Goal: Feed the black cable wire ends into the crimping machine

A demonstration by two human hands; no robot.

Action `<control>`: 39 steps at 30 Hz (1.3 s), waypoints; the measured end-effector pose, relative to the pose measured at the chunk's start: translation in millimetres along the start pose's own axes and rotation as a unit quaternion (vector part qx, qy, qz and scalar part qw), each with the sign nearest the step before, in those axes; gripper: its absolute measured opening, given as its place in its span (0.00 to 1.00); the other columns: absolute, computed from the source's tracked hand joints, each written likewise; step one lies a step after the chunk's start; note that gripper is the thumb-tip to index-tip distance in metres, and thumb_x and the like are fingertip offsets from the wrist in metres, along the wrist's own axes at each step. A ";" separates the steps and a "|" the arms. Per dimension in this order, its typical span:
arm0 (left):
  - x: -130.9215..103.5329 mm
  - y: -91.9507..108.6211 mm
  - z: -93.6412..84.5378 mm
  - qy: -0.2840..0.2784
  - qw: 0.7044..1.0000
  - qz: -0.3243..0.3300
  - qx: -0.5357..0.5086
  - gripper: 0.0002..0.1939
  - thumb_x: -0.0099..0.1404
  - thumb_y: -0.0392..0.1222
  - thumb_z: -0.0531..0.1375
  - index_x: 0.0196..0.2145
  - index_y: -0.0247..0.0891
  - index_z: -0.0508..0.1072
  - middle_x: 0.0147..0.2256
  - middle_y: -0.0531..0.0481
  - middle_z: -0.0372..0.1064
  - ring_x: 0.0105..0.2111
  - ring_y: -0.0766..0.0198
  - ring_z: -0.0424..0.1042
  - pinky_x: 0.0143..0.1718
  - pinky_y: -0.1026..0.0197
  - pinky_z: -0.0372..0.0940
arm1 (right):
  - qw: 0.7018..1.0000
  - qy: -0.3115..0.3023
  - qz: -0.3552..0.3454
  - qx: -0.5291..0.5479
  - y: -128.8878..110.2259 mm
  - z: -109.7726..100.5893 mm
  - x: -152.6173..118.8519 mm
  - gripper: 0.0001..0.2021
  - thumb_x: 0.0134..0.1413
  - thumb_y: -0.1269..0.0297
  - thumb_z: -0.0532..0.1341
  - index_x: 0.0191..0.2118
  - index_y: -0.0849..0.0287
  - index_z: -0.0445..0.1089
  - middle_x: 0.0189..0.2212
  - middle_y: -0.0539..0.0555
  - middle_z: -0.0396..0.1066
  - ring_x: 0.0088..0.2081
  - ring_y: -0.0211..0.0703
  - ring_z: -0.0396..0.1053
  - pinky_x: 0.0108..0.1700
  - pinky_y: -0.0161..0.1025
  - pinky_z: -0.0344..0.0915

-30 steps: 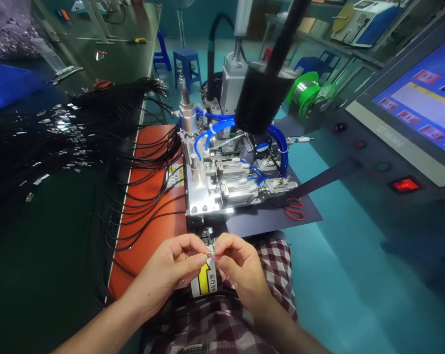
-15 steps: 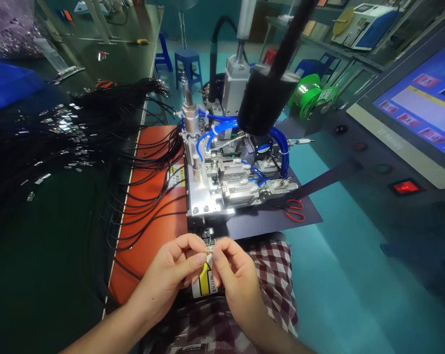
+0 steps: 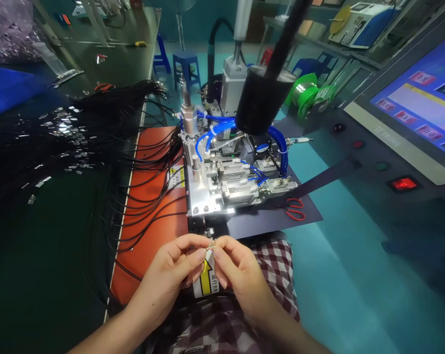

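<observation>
My left hand (image 3: 170, 270) and my right hand (image 3: 242, 270) meet just in front of the machine's near edge. Between their thumbs and forefingers is a small shiny metallic piece (image 3: 211, 248), pinched from both sides; it is too small to name and partly covered by the fingertips. Beneath the fingers shows a label with a yellow arrow (image 3: 206, 280). Right beyond them stands the metal machine (image 3: 203, 199) with blue air tubes (image 3: 222, 127). Several black cables (image 3: 148, 211) run to its left side across an orange surface (image 3: 163, 231).
A large bundle of black cables with metal ends (image 3: 67, 128) lies on the dark table at left. Red-handled scissors (image 3: 295, 209) rest on the dark plate at right. A control screen (image 3: 421, 108), a green spool (image 3: 307, 98) and a black nozzle (image 3: 262, 101) stand around the machine.
My fingertips have drawn closer together around the small metallic piece, the right hand turning slightly. The view has shifted a little; the cables and machine look the same.
</observation>
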State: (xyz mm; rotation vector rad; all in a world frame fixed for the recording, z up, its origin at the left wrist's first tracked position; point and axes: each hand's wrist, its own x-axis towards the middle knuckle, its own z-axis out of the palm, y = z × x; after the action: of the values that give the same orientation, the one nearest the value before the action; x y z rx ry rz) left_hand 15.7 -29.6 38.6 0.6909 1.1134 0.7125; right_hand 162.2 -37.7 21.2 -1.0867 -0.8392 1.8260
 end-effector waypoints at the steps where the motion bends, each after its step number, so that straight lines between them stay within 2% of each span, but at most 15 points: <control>1: 0.4 1.5 0.1 0.002 1.000 -0.004 0.012 0.13 0.59 0.48 0.61 0.38 0.37 0.73 0.18 0.59 0.53 0.20 0.73 0.48 0.21 0.68 0.46 | 1.000 -0.001 0.003 -0.022 -3.1 -2.5 0.2 0.11 0.59 0.59 0.56 0.30 0.59 0.60 0.14 0.41 0.52 0.17 0.30 0.46 0.20 0.30 0.45; 5: 0.3 7.3 2.1 0.000 0.999 0.004 0.047 0.11 0.58 0.47 0.63 0.33 0.36 0.73 0.19 0.58 0.57 0.19 0.74 0.52 0.19 0.70 0.46 | 0.987 0.003 -0.020 -0.158 -19.8 -12.5 1.5 0.08 0.58 0.64 0.57 0.29 0.58 0.62 0.19 0.43 0.56 0.20 0.32 0.52 0.22 0.31 0.50; 9: -2.1 7.6 5.1 0.018 0.997 0.041 0.069 0.10 0.57 0.45 0.63 0.29 0.36 0.72 0.18 0.59 0.57 0.18 0.75 0.53 0.18 0.71 0.48 | 0.949 0.016 -0.068 -0.309 -32.9 -15.6 0.3 0.06 0.57 0.68 0.57 0.28 0.57 0.65 0.25 0.46 0.62 0.26 0.35 0.59 0.27 0.32 0.55; 15: -3.9 2.2 9.0 0.057 0.996 0.060 0.027 0.09 0.57 0.44 0.63 0.30 0.37 0.70 0.20 0.58 0.59 0.18 0.75 0.52 0.18 0.71 0.49 | 0.891 0.087 -0.173 -0.410 -26.2 -4.4 -6.0 0.07 0.58 0.67 0.57 0.28 0.57 0.65 0.26 0.48 0.66 0.27 0.37 0.62 0.29 0.35 0.57; 17: -3.9 1.5 10.0 0.071 0.994 0.078 0.037 0.08 0.57 0.43 0.63 0.30 0.37 0.69 0.22 0.57 0.61 0.19 0.73 0.55 0.19 0.71 0.52 | 0.862 0.099 -0.221 -0.446 -23.3 -1.8 -8.1 0.07 0.59 0.68 0.56 0.29 0.57 0.66 0.28 0.50 0.67 0.28 0.39 0.64 0.31 0.37 0.56; 22: -4.0 -0.6 11.1 0.118 0.960 0.200 0.158 0.02 0.59 0.39 0.61 0.30 0.39 0.71 0.29 0.52 0.65 0.29 0.66 0.64 0.29 0.67 0.60 | 0.730 0.084 -0.308 -0.604 -27.4 -0.7 -13.2 0.07 0.59 0.69 0.55 0.29 0.59 0.66 0.26 0.51 0.67 0.26 0.40 0.61 0.29 0.40 0.50; 24: -4.1 -1.1 11.2 0.129 0.947 0.227 0.185 0.01 0.60 0.37 0.61 0.30 0.39 0.71 0.31 0.52 0.66 0.32 0.64 0.66 0.33 0.66 0.61 | 0.700 0.080 -0.327 -0.630 -27.9 -0.3 -14.0 0.08 0.59 0.70 0.55 0.29 0.59 0.66 0.25 0.51 0.67 0.24 0.40 0.59 0.28 0.40 0.49; 27: -3.9 -0.7 11.1 0.134 0.953 0.213 0.168 0.01 0.59 0.38 0.61 0.30 0.40 0.71 0.30 0.52 0.66 0.31 0.65 0.66 0.32 0.66 0.60 | 0.706 0.093 -0.345 -0.612 -21.4 1.7 -12.5 0.07 0.59 0.70 0.57 0.30 0.59 0.66 0.24 0.50 0.67 0.24 0.39 0.60 0.28 0.39 0.49; 33: -0.7 -3.7 9.3 0.119 0.988 0.099 0.026 0.07 0.58 0.42 0.63 0.31 0.39 0.68 0.26 0.56 0.64 0.23 0.72 0.59 0.24 0.70 0.54 | 0.740 0.143 -0.363 -0.547 -0.3 6.4 -5.3 0.05 0.58 0.70 0.59 0.30 0.58 0.67 0.23 0.50 0.69 0.23 0.37 0.62 0.29 0.39 0.52; 35: 0.0 -4.9 8.6 0.103 0.992 0.074 -0.024 0.08 0.57 0.42 0.64 0.32 0.39 0.67 0.24 0.57 0.61 0.21 0.74 0.55 0.22 0.70 0.52 | 0.775 0.139 -0.345 -0.512 3.0 7.1 -2.9 0.05 0.58 0.70 0.58 0.30 0.58 0.67 0.24 0.50 0.69 0.25 0.38 0.63 0.30 0.38 0.54; 39: -1.6 -1.0 9.1 0.053 0.993 0.038 -0.101 0.09 0.57 0.42 0.64 0.33 0.38 0.67 0.20 0.58 0.58 0.22 0.72 0.54 0.24 0.71 0.52 | 0.892 0.118 -0.245 -0.361 4.6 7.1 1.6 0.07 0.59 0.69 0.57 0.29 0.58 0.66 0.26 0.50 0.66 0.27 0.37 0.63 0.31 0.36 0.58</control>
State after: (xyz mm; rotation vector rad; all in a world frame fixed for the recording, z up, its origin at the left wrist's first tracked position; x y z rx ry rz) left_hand 24.0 -32.7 41.3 0.5299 1.0988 0.9226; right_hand 153.9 -39.2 19.6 -1.3461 -1.5392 0.9336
